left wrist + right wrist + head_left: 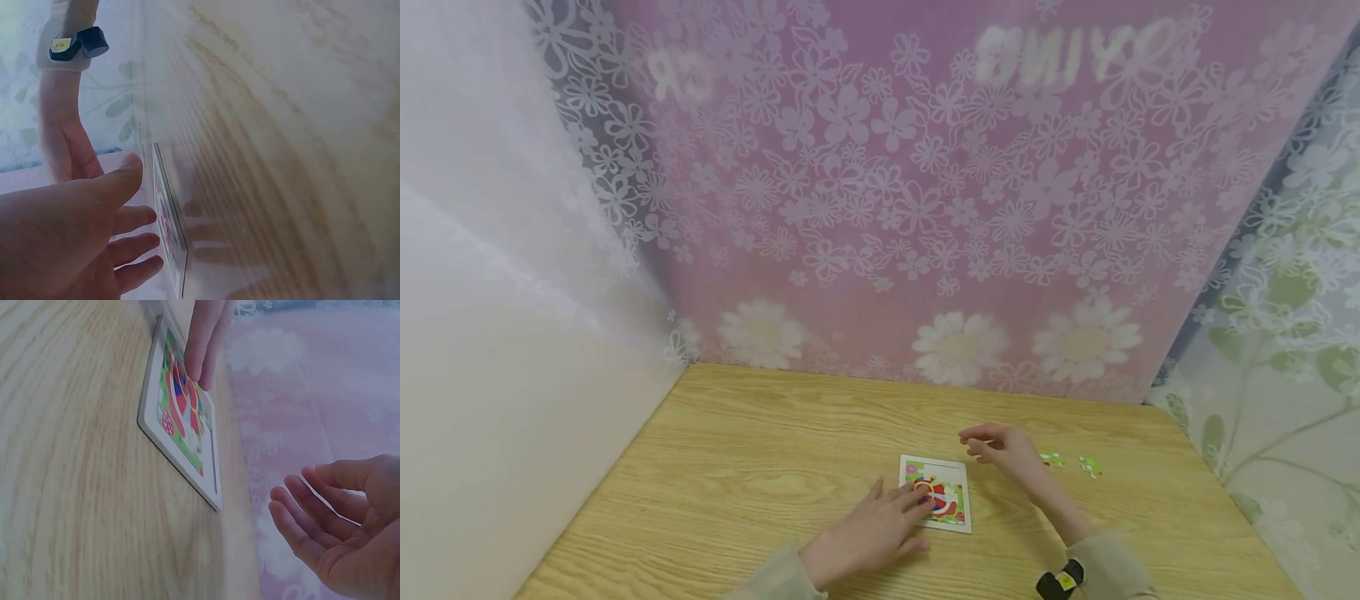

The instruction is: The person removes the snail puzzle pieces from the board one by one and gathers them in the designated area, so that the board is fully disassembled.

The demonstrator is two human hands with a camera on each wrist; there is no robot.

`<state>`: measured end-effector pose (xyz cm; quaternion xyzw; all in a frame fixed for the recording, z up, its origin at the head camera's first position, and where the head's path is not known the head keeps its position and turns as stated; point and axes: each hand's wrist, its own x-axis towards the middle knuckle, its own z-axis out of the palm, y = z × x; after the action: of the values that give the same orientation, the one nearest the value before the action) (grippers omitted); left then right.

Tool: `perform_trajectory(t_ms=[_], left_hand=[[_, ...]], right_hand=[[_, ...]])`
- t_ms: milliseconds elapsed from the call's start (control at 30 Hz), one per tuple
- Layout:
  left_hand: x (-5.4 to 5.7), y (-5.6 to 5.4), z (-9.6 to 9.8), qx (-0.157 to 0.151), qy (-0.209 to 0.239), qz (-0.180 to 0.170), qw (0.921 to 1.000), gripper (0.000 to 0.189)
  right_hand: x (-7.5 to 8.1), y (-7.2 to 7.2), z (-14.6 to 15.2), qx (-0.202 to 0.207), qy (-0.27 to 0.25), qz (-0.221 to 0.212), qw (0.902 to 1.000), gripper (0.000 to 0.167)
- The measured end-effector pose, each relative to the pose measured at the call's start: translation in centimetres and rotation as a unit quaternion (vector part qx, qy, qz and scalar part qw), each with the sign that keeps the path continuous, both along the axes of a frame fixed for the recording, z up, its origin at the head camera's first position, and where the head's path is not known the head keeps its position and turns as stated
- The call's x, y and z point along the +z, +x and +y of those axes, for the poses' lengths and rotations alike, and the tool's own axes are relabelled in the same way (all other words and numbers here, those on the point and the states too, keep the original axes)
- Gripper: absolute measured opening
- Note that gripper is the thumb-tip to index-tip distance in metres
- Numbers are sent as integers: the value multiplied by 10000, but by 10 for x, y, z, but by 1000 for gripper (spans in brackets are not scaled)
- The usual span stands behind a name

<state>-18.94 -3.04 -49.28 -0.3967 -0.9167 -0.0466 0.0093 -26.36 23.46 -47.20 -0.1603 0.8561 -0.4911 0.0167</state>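
Puzzle board (947,472) lay flat on the wood-grain surface (760,433), near side, just R of ctr, its white frame round a bright pic in red, blue, yellow & green; blank white patch showed at its far end. L hand (872,533) reached in from near L, fingers apart & fairly straight, tips over the pic; couldn't tell if all of them touched. R hand (1003,454) hung above the surface just R of the board's far end, fingers loosely bent, thumb close to index; couldn't tell whether those two met. Two green puzzle pcs, one (1054,459) partly behind the R hand, other (1091,467) farther R, lay on the surface. Black device (1060,581) sat on R wrist. Pink floral cloth (880,208) hung along far side.
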Motion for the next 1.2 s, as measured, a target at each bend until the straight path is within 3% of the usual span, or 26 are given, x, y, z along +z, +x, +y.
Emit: perform_trajectory(t_ms=[267, 467, 833, 1200], left_hand=[[-7, 2, 0, 15, -255, 3, 9997, 62], [-13, 1, 0, -70, -185, 139, 9997, 61], [-9, 2, 1, -65, -6, 258, 9996, 56], [-6, 2, 2, -21, -28, 198, 9998, 55]], right_hand=[[-6, 1, -19, 375, 80, -141, 9992, 33], [-10, 3, -32, 639, 195, -114, 9977, 31], [-20, 5, -53, 383, 1162, 130, 9924, 24], [-23, 6, -59, 397, 1261, 107, 9912, 22]])
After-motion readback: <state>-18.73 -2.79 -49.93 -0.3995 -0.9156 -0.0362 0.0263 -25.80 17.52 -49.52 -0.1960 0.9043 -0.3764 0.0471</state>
